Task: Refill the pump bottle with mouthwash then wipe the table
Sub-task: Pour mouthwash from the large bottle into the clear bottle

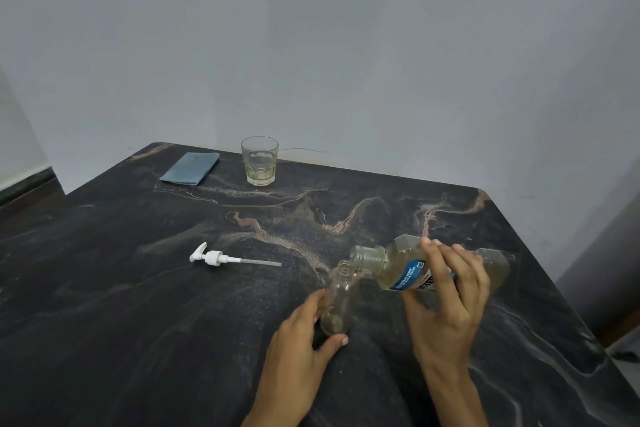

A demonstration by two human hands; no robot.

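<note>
A small clear pump bottle (pixel 337 302) stands uncapped on the dark marble table (pixel 173 305). My left hand (pixel 304 333) grips its lower part. My right hand (pixel 446 298) holds a large clear mouthwash bottle (pixel 398 265) with pale yellow liquid and a blue label. It is tipped nearly on its side, its open mouth right over the small bottle's neck. The white pump head (pixel 221 258) with its long tube lies on the table to the left.
A folded blue cloth (pixel 190 168) lies at the table's far left. Next to it stands a glass tumbler (pixel 259 161) with a little pale liquid. A grey wall runs behind the table. The table's right edge slants down close to my right arm.
</note>
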